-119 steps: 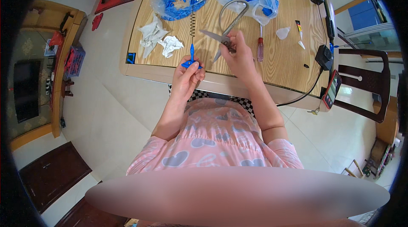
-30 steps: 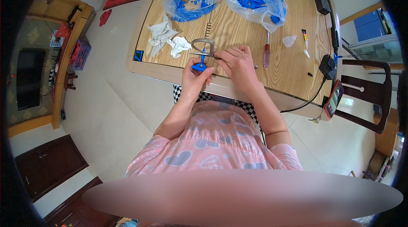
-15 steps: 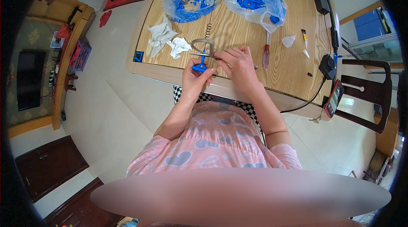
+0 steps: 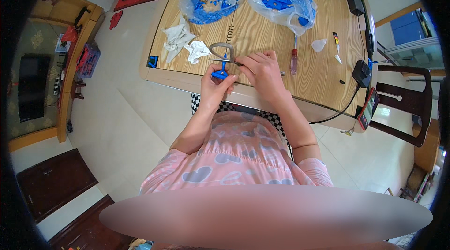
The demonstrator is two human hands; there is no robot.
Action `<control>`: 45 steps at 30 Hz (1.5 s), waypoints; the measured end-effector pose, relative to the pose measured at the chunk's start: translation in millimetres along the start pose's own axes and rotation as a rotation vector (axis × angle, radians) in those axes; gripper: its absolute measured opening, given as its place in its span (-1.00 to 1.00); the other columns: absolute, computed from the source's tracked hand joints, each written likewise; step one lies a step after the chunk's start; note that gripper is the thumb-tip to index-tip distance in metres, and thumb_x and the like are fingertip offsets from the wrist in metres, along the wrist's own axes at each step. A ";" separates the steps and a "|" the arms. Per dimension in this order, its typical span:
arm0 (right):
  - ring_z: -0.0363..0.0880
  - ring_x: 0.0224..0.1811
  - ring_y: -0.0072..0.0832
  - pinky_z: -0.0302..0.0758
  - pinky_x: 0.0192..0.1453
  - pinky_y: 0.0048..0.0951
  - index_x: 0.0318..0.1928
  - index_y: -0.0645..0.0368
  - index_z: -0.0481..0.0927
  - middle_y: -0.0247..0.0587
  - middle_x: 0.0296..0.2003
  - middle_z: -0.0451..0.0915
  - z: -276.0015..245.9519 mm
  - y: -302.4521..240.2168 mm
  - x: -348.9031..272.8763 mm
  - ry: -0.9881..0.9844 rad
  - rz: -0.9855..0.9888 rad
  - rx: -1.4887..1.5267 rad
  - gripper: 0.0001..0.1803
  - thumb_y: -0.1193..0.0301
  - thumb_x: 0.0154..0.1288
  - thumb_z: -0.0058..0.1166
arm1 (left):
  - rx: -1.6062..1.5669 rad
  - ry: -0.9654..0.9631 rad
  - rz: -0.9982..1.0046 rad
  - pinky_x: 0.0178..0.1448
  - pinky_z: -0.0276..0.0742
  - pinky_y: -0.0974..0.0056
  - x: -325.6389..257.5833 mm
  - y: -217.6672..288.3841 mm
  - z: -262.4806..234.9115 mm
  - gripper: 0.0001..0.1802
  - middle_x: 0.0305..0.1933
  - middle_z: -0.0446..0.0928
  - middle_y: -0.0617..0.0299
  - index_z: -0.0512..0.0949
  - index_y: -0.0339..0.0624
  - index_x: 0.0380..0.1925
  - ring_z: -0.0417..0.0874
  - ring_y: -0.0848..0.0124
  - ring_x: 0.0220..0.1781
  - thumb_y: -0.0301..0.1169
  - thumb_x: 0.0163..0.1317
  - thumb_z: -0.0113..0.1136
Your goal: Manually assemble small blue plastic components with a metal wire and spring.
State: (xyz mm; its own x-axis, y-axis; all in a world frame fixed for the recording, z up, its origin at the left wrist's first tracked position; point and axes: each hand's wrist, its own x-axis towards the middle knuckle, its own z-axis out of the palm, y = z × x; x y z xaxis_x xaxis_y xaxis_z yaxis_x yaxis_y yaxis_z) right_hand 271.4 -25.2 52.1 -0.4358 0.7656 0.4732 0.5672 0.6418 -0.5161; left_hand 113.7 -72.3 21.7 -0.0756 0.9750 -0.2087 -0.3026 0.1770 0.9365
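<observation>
My left hand (image 4: 214, 91) is closed round a small blue plastic part (image 4: 219, 74) at the table's front edge, thumb on its near side. A narrow blue stem rises from the part. Just beyond it stands a grey curved metal tool (image 4: 219, 45), bent like a loop, with a thin bar across its near end. The fingers of my right hand (image 4: 266, 73) pinch the right end of that tool. Where tool and stem meet is too small to make out. A black coiled wire (image 4: 229, 34) shows behind the loop.
Crumpled white tissue (image 4: 198, 52) and a grey cloth (image 4: 178, 39) lie at the left. Two clear bags of blue parts (image 4: 206, 18) (image 4: 300, 27) sit farther back. To the right are a screwdriver (image 4: 294, 62), a glue tube (image 4: 336, 41) and a black adapter (image 4: 361, 73) with its cable.
</observation>
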 end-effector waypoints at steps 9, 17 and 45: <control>0.47 -0.37 -0.41 0.23 -0.16 -0.36 -0.29 0.07 0.57 -0.34 -0.47 0.53 -1.4 -2.1 -0.2 -0.004 -0.010 0.000 -0.81 0.42 0.01 0.15 | -0.016 -0.006 0.012 -0.63 0.31 0.51 1.3 -2.1 -1.5 -0.71 -0.56 0.48 0.27 0.32 -0.23 -0.32 0.43 0.60 -0.66 -0.55 0.04 0.26; 0.47 -0.37 -0.39 0.22 -0.17 -0.36 -0.29 0.08 0.57 -0.33 -0.48 0.52 -0.2 -0.8 -1.3 0.003 -0.013 0.010 -0.81 0.42 0.02 0.14 | -0.050 -0.014 -0.007 -0.62 0.32 0.48 1.1 -1.3 -2.7 -0.74 -0.57 0.47 0.27 0.34 -0.24 -0.30 0.44 0.56 -0.65 -0.54 0.07 0.23; 0.47 -0.35 -0.41 0.24 -0.17 -0.32 -0.28 0.06 0.56 -0.34 -0.48 0.52 -3.6 -1.4 -3.5 0.033 0.045 0.001 -0.82 0.40 0.04 0.11 | -0.323 -0.090 -0.085 -0.57 0.39 0.41 0.7 3.7 -1.9 -0.86 -0.54 0.45 0.22 0.35 -0.24 -0.30 0.47 0.49 -0.62 -0.56 0.17 0.10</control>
State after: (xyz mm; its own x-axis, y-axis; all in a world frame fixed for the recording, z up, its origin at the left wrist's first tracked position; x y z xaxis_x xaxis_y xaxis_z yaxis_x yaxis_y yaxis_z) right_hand 274.6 -29.0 53.7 -0.3867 0.7917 0.4730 0.5847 0.6071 -0.5381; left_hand 110.7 -71.3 24.4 0.0423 0.9691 -0.2429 -0.5902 0.2204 0.7766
